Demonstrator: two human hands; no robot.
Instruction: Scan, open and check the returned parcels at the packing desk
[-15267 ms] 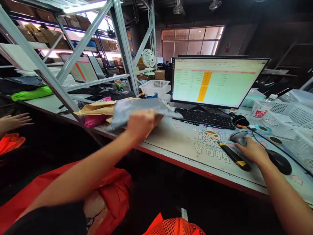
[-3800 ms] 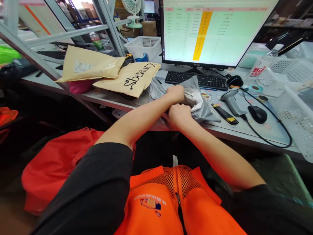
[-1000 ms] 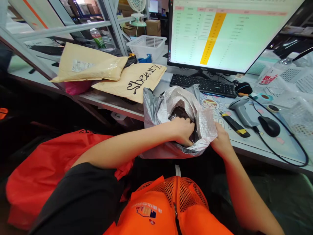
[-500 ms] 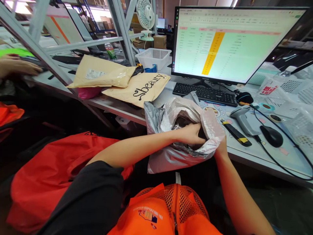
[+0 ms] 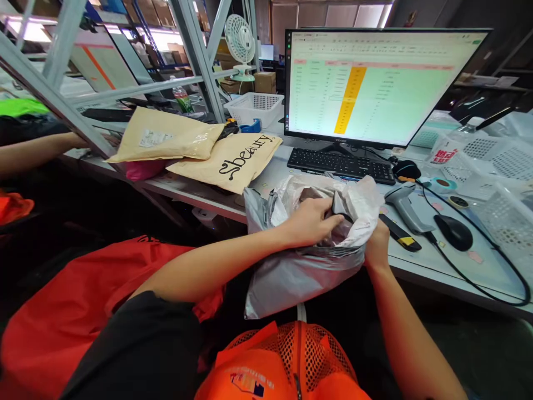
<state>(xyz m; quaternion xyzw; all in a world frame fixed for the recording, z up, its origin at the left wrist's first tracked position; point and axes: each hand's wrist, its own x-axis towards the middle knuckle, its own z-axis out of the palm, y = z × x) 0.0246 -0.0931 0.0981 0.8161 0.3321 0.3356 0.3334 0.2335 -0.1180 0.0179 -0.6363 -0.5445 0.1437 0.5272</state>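
Note:
A grey plastic mailing bag [image 5: 300, 283] with a whitish inner lining is held at the desk's front edge, its mouth gaping upward. My left hand [image 5: 314, 222] reaches over the near rim into the mouth, thumb and fingers closing round something with a black edge [image 5: 342, 214]. What that item is, I cannot make out; clear plastic seems to lie around it. On the far right side, my right hand [image 5: 377, 244] grips the bag's outer wall, its fingers partly hidden behind the plastic.
Two padded kraft mailers [image 5: 245, 158] lie left of the bag. Behind stand a keyboard [image 5: 339, 165] and monitor [image 5: 375, 83]. To the right are a box cutter [image 5: 400, 233], barcode scanner [image 5: 410, 208] and mouse [image 5: 454, 232]. Another person's arm [image 5: 37, 151] shows at far left.
My left hand has risen partway out of the bag's mouth, and a black-edged item now shows at its fingers. My right hand still holds the bag's side. The view has shifted slightly.

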